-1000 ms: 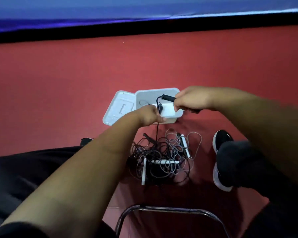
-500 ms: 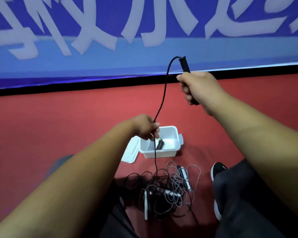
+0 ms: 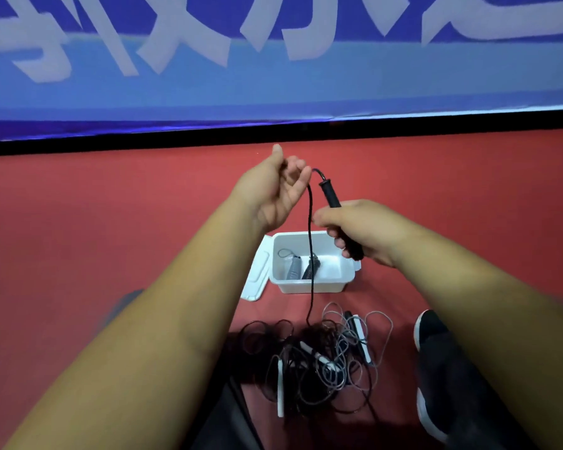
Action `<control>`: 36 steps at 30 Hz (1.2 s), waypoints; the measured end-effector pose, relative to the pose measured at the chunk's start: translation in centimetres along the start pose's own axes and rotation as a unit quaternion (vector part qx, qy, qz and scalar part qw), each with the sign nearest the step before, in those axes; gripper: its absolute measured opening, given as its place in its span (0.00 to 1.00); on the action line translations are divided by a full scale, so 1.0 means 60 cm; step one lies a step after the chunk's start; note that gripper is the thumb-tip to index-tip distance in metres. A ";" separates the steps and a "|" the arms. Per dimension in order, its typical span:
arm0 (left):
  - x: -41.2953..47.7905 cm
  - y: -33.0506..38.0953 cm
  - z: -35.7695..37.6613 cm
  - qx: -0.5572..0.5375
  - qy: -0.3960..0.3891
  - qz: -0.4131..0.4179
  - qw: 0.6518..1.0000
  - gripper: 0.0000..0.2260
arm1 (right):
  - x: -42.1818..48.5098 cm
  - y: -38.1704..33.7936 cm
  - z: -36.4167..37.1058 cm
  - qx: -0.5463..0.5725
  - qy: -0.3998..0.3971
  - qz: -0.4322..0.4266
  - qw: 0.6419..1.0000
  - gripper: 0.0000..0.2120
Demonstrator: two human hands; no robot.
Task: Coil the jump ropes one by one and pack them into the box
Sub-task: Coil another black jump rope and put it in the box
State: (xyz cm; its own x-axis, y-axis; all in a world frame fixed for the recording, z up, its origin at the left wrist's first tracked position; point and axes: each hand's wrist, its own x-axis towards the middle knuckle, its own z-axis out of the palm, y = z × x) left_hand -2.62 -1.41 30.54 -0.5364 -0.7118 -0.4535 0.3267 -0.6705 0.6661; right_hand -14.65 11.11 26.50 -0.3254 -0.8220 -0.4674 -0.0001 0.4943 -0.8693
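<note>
Cord (image 3: pixel 310 222) is hooking over the left hand (image 3: pixel 273 193), fingers curled, for coiling. Right hand (image 3: pixel 368 233), at four o'clock, is clenching the handle (image 3: pixel 329 194)

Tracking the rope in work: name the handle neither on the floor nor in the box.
The black handle, held up above the box; the others lie in the box or the floor tangle.

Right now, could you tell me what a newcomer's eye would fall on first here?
Most likely the right hand at centre frame, its grip closed on a black jump rope handle, whose cord drops straight to the tangled pile of ropes on the red floor. Just beyond lies the open white box with two handles already inside. The left hand is raised beside the cord.
</note>
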 end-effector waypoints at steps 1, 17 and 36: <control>0.009 0.006 0.002 -0.012 -0.003 0.005 1.000 0.18 | 0.005 -0.002 0.005 0.012 -0.011 0.001 1.000 0.15; 0.073 -0.057 -0.007 0.679 -0.143 -0.113 0.711 0.11 | 0.060 -0.031 -0.056 0.090 0.154 0.028 0.984 0.09; 0.050 -0.040 0.026 0.291 -0.075 -0.028 0.953 0.08 | 0.036 0.003 -0.087 0.009 0.039 0.108 0.993 0.07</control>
State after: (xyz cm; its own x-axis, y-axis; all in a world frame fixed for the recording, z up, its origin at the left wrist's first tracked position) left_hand -6.21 -1.59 28.47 -0.6598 -0.6108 -0.4377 -0.1699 -0.4462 0.8787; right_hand -20.30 10.89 26.18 -0.3878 -0.6733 -0.6296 0.0949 0.6502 -0.7538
